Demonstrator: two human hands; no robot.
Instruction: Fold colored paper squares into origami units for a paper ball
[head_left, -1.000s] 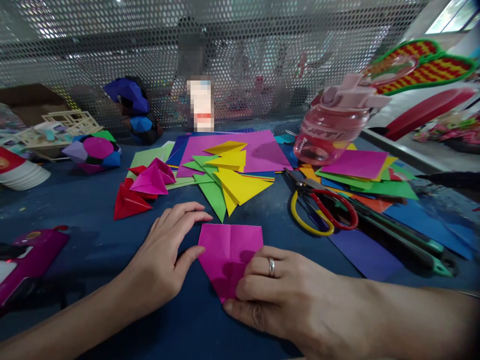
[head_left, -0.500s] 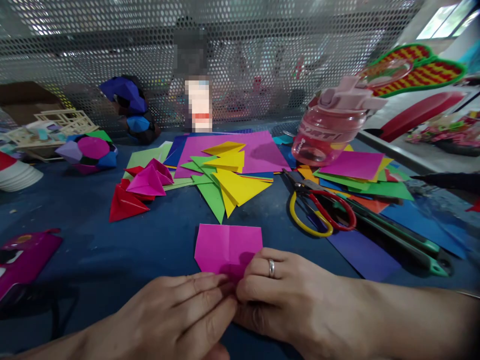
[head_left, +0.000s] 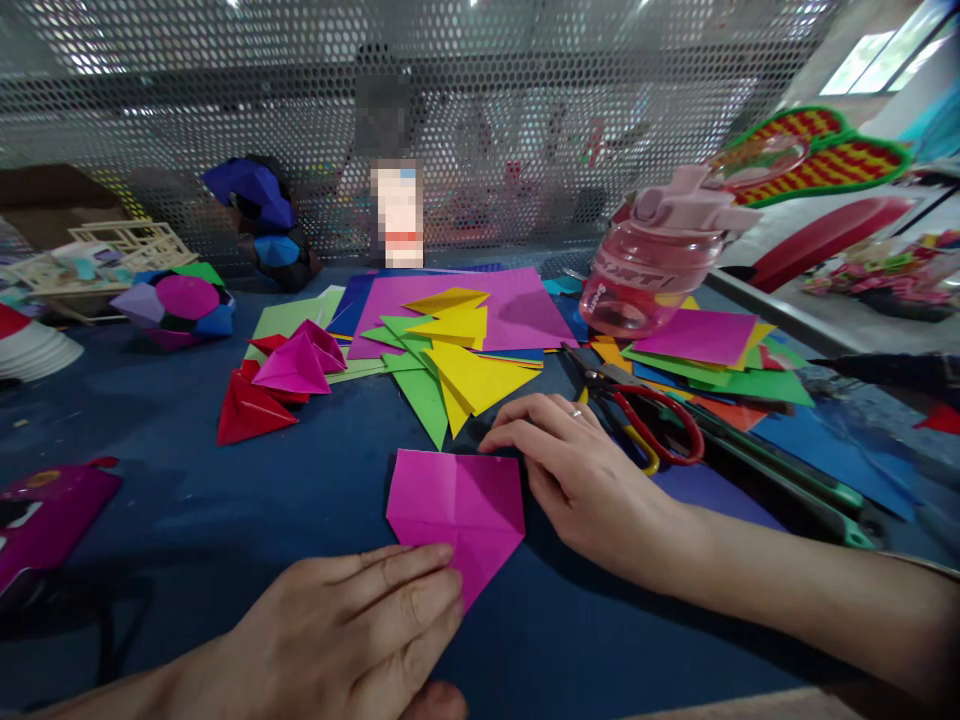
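Observation:
A magenta sheet of origami paper (head_left: 461, 500) lies on the dark blue table, creased down its middle and across, its lower part narrowing to a point. My left hand (head_left: 367, 620) lies flat over its lower left part, fingers stretched out and pressing it down. Over the paper's upper right corner hovers my right hand (head_left: 574, 465), a ring on one finger, its fingers loosely bent and apart with nothing in them. Just beyond are folded yellow pieces (head_left: 480, 375) and green pieces (head_left: 416, 385) of paper. Folded red (head_left: 251, 405) and magenta (head_left: 300, 358) pieces sit to the left.
Scissors (head_left: 660, 425) with red and yellow handles and a green-edged tool (head_left: 795, 480) lie right, near stacked coloured paper (head_left: 697, 340). A pink bottle (head_left: 649, 265) stands behind them. A perforated metal screen (head_left: 487, 120) borders the back. A magenta case (head_left: 52, 515) lies left.
My right hand has let go of the paper's lower edge and moved up and right to its upper right corner. My left hand stays on the paper.

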